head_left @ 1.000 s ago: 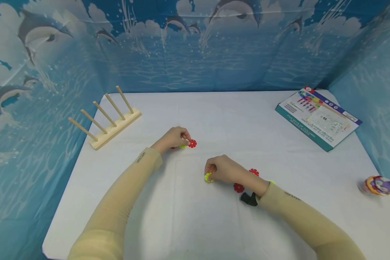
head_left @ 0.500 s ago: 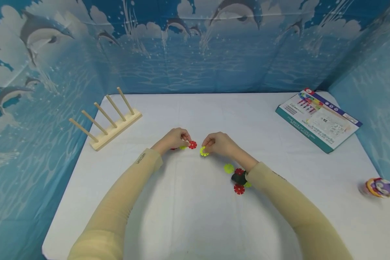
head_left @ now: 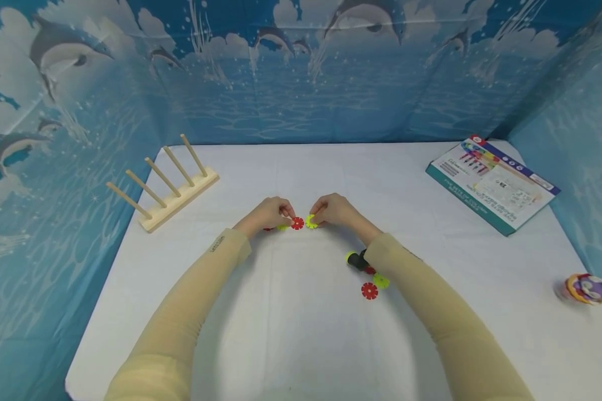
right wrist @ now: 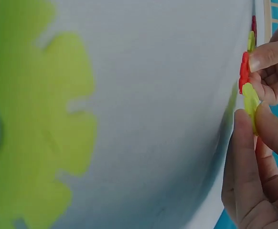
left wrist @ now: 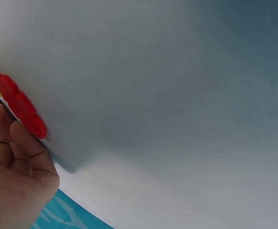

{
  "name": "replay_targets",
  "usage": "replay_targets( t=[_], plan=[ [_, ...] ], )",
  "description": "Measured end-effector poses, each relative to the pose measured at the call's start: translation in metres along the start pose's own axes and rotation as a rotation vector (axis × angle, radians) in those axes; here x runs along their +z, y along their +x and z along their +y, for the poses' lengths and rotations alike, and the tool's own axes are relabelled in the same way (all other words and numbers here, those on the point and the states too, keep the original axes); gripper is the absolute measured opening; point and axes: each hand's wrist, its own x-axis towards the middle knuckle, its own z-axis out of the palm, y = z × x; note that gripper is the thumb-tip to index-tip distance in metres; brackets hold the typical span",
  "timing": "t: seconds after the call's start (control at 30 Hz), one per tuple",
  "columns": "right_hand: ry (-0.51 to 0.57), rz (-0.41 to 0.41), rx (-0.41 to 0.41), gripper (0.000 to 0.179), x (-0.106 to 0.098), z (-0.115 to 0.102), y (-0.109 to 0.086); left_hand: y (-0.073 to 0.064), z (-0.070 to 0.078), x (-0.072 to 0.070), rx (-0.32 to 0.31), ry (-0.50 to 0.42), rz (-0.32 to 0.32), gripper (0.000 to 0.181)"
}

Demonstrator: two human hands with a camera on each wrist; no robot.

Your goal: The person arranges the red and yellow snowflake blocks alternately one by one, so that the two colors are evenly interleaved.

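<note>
In the head view my left hand (head_left: 270,214) pinches a short row of notched plastic discs, red and yellow-green; the red end disc (head_left: 297,223) sticks out past the fingertips. A little to the right, my right hand (head_left: 336,210) pinches one yellow-green notched disc (head_left: 311,221) between thumb and fingers. The two facing edges stand close together, both discs upright. From the right wrist, the held yellow-green disc (right wrist: 250,105) lines up with the red disc (right wrist: 244,71), near its edge. The left wrist view shows the red disc (left wrist: 20,106) edge-on above the left fingers.
Loose discs lie under the right forearm, among them a red one (head_left: 369,291) and a yellow-green one (head_left: 381,280). A wooden peg stand (head_left: 179,199) is at the back left, a flat box (head_left: 491,184) at the back right, a small purple toy (head_left: 584,288) at the right edge.
My right hand has carried the yellow-green disc up and left, from beside the loose discs to right by the red end disc. The left hand has stayed in place.
</note>
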Motion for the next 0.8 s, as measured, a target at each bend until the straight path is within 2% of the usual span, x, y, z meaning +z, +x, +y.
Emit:
replay_targets(
  t=[0.33, 0.8],
  plan=[
    [-0.085, 0.047, -0.008, 0.015, 0.008, -0.003, 0.002, 0.000, -0.002, 0.000, -0.007, -0.021, -0.008, 0.011],
    [-0.162, 0.094, -0.050, 0.015, 0.011, -0.006, 0.000, 0.000, 0.000, 0.000, -0.005, -0.001, -0.008, 0.011]
  ],
)
